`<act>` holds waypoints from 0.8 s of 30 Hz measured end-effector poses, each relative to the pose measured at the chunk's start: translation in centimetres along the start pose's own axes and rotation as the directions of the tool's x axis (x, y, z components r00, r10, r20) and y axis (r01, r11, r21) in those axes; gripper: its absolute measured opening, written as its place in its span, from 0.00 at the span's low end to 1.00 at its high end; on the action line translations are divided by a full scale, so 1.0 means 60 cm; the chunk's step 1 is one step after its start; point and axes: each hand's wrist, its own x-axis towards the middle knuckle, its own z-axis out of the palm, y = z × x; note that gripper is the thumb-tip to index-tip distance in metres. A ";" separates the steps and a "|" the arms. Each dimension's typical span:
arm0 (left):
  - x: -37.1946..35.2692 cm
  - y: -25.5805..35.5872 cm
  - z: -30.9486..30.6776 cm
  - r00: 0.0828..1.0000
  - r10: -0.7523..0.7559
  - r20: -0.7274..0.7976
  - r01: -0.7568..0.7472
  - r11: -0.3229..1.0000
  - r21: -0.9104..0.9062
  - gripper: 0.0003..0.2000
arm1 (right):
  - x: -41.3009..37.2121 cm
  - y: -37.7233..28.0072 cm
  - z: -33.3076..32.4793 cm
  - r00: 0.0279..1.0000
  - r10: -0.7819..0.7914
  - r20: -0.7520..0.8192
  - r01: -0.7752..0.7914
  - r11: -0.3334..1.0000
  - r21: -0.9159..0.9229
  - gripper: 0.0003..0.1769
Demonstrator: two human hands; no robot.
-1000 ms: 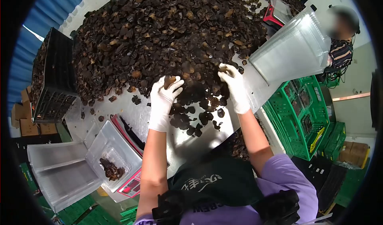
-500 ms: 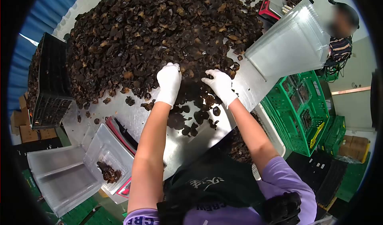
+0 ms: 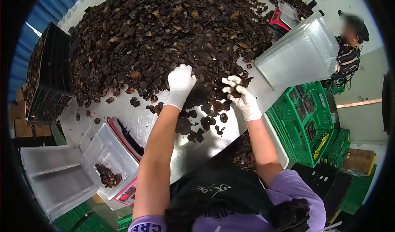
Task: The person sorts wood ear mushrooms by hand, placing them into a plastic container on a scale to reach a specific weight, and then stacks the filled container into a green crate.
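Observation:
A large heap of dark brown wood ear mushrooms (image 3: 164, 34) covers the metal table. At the heap's near edge is my left hand (image 3: 181, 84), in a white glove, its fingers curled closed; whatever they hold is hidden. My right hand (image 3: 246, 100), gloved too, is turned palm up to the right of it, fingers bent around a dark wood ear mushroom (image 3: 236, 93). Loose mushrooms (image 3: 207, 122) lie scattered on the metal between my forearms.
At left, a clear plastic box (image 3: 108, 160) with a few mushrooms sits on a red scale (image 3: 126, 193). A black crate (image 3: 51, 76) stands behind it. Stacked clear containers (image 3: 300, 53) and a green crate (image 3: 284, 119) are at right. Another person (image 3: 349, 57) is beyond.
My right hand has turned over from the heap, shifted slightly right and down, and now holds a mushroom. My left hand has moved a little to the right, still closed. The view has tilted slightly.

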 end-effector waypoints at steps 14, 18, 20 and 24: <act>-0.151 -0.054 -0.055 0.773 -0.304 0.557 0.231 -0.682 -0.694 0.09 | 0.147 0.063 0.082 0.995 -0.092 0.033 -0.007 -0.398 -0.917 0.22; -0.113 -0.043 -0.040 0.838 -0.255 0.482 0.345 -0.438 -0.830 0.09 | 0.113 0.046 0.113 0.985 -0.157 -0.065 -0.098 -0.215 -0.972 0.12; -0.074 -0.031 -0.011 0.908 -0.288 0.303 0.345 0.109 -0.932 0.07 | 0.068 0.048 0.091 0.981 -0.175 0.081 0.084 0.010 -0.996 0.10; 0.025 0.015 0.020 0.972 -0.226 -0.063 0.209 0.957 -0.202 0.11 | -0.015 0.031 0.066 0.947 0.094 -0.308 -0.248 0.824 -0.509 0.05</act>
